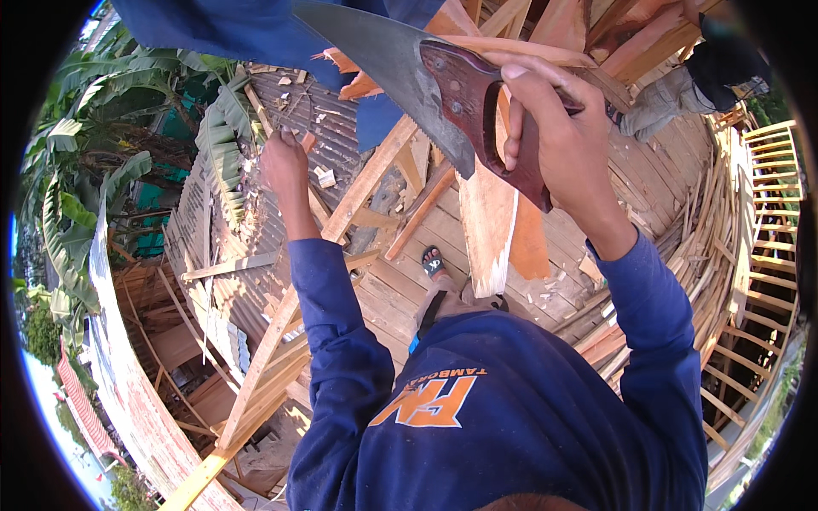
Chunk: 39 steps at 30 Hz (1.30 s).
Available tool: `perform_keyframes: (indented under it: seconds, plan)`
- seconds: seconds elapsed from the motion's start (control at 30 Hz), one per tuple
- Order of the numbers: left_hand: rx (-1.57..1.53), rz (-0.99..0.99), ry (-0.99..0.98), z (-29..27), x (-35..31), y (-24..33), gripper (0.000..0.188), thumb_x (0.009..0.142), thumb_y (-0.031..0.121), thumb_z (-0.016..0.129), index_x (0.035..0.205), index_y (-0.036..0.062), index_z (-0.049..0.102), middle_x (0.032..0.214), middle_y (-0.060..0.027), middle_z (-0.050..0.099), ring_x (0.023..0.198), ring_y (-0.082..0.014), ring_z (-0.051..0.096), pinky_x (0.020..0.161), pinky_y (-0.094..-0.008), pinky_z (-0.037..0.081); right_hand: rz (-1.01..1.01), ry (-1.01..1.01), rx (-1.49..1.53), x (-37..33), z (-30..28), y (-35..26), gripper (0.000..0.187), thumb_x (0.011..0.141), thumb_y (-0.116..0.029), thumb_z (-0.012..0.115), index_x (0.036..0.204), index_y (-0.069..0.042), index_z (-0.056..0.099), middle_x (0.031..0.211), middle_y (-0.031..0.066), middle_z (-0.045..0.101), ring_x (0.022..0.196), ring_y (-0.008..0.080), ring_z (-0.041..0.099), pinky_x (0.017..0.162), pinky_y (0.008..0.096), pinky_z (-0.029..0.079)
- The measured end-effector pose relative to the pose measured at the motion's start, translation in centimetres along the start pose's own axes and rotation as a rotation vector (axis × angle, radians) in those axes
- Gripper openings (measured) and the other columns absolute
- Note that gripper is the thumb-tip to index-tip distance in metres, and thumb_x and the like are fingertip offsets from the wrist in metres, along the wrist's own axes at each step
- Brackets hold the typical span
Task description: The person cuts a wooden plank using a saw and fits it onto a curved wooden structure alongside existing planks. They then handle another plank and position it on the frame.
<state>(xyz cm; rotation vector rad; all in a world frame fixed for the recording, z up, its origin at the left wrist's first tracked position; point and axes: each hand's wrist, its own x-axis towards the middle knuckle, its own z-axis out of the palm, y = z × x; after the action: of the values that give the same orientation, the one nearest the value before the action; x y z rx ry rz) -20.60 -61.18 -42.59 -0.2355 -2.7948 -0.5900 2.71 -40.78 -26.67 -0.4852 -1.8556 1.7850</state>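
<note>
My right hand [567,140] is closed around the dark red-brown wooden handle of a handsaw [383,72]. Its grey blade points up and to the left, with the toothed edge toward the lower left. Just below the saw, a pale board [490,226] rises from near my waist, and its far part is hidden behind the blade and handle. Out to the left, my left hand [285,162] is closed on a narrow wooden strip [254,100] that slants past it. A small reddish piece shows beside those fingers; I cannot tell whether it is held.
A slatted wooden deck [388,298] lies below, with my sandalled foot [434,261] on it. Diagonal beams [371,179] cross at left above corrugated roofing [294,98]. Blue cloth [230,30] hangs at the top. Long strips [682,264] line the right side, beside a slatted railing [767,247].
</note>
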Motion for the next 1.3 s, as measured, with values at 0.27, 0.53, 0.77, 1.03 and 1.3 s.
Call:
perform_keyframes:
  seconds: [0.27, 0.53, 0.77, 1.03, 1.3]
  plan:
    - [-0.320, -0.054, -0.252, -3.6, -1.9, 6.9, 0.056, 0.097, 0.040, 0.036, 0.079, -0.0050, 0.064, 0.077, -0.0258, 0.063, 0.077, -0.0437, 0.060, 0.072, -0.0496, 0.044, -0.003, 0.043, 0.128, -5.9, -1.6, 3.7, 0.029, 0.094, -0.014, 0.052, 0.113, 0.007, 0.059, 0.062, -0.0003, 0.054, 0.046, 0.0024, 0.045, 0.042, 0.0196, 0.036]
    - [-0.170, 0.090, -0.198, -1.6, -1.5, 9.8, 0.053, 0.095, 0.038, 0.041, 0.081, -0.0069, 0.066, 0.079, -0.0309, 0.061, 0.080, -0.0464, 0.060, 0.074, -0.0506, 0.045, 0.016, -0.015, 0.130, -8.8, -1.4, 5.6, 0.031, 0.091, -0.013, 0.057, 0.115, 0.007, 0.058, 0.074, 0.0046, 0.062, 0.061, 0.0034, 0.050, 0.051, 0.0201, 0.040]
    - [-0.175, 0.062, -0.185, -0.4, -0.2, 9.2, 0.044, 0.095, 0.031, 0.047, 0.085, -0.0079, 0.064, 0.080, -0.0316, 0.060, 0.081, -0.0475, 0.059, 0.072, -0.0499, 0.045, -0.140, 0.015, 0.061, -10.9, -2.0, 6.0, 0.034, 0.088, -0.009, 0.059, 0.115, 0.010, 0.056, 0.082, 0.0148, 0.065, 0.062, 0.0110, 0.059, 0.055, 0.0242, 0.046]
    - [-0.152, 0.122, -0.103, -0.7, -1.0, 10.0, 0.046, 0.095, 0.030, 0.046, 0.082, -0.0110, 0.063, 0.076, -0.0332, 0.058, 0.076, -0.0489, 0.058, 0.069, -0.0504, 0.043, -0.173, 0.036, 0.062, -10.4, -2.8, 6.3, 0.033, 0.087, -0.008, 0.059, 0.115, 0.010, 0.057, 0.082, 0.0175, 0.065, 0.060, 0.0159, 0.061, 0.054, 0.0258, 0.047]
    - [-0.225, 0.187, -0.079, -0.6, -1.1, 9.5, 0.048, 0.096, 0.029, 0.044, 0.081, -0.0134, 0.062, 0.070, -0.0336, 0.055, 0.067, -0.0486, 0.055, 0.065, -0.0506, 0.041, -0.175, 0.057, 0.075, -11.8, -3.9, 6.6, 0.031, 0.088, -0.009, 0.058, 0.113, 0.009, 0.058, 0.074, 0.0118, 0.064, 0.057, 0.0073, 0.055, 0.049, 0.0232, 0.043]
